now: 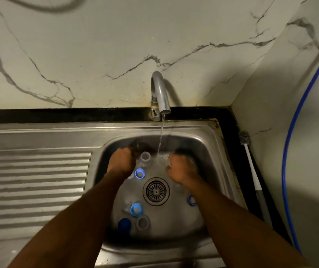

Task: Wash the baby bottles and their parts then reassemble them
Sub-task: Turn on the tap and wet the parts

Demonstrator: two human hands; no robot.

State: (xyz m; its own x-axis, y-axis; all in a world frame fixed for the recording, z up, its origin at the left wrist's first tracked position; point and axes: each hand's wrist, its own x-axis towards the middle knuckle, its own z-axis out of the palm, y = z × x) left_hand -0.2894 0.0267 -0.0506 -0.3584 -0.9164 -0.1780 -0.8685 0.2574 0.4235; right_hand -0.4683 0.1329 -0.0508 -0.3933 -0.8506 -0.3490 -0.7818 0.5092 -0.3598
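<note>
Both my hands are low in the steel sink (208, 151), at its far end. My left hand (121, 162) is curled, and a dark blurred thing (135, 146) sticks out beyond its fingers. My right hand (180, 168) is curled beside the spot where the water lands; what it holds is hidden. A clear bottle (145, 158) stands between the hands. Loose on the sink floor are a blue ring (139, 173), a blue ring with a teat (136, 209), a dark blue cap (124, 225), a clear cup-like part (143, 223) and another blue ring (191, 200).
The tap (159, 93) runs a thin stream into the basin. The drain (156, 191) is in the middle of the sink floor. A ribbed draining board (33, 180) lies to the left. A bottle brush (251, 163) lies on the black ledge at the right, by a blue hose (290, 151).
</note>
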